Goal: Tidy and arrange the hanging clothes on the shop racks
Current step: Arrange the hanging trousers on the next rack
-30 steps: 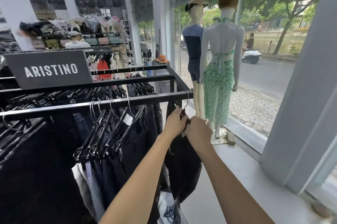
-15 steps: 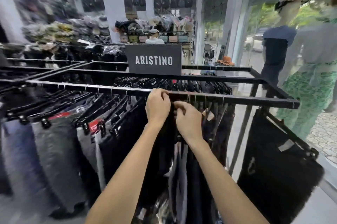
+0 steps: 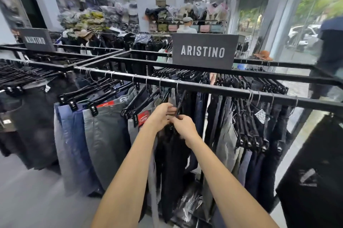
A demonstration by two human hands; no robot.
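Dark trousers [image 3: 172, 163] on a black hanger [image 3: 181, 100], front rail [image 3: 232, 89] of the shop rack, both hands on the piece.

Hanger: hooked on the rail at picture centre and tilted, with the trousers hanging straight down below it between the two forearms. Left hand [image 3: 160, 115]: grip closed, fingers curled round the hanger's lower part. Right hand [image 3: 184, 128]: at 4 o'clock of the left and touching it, grip closed in a pinch at the hanger's low end, where the waistband meets it. At 9 o'clock of the hands: grey trousers [image 3: 105, 135], then blue trousers [image 3: 74, 135], on clip hangers along the same rail. At 3 o'clock: a packed row of dark trousers. At 1 o'clock, on the far bar: sign [image 3: 204, 51] reading ARISTINO.
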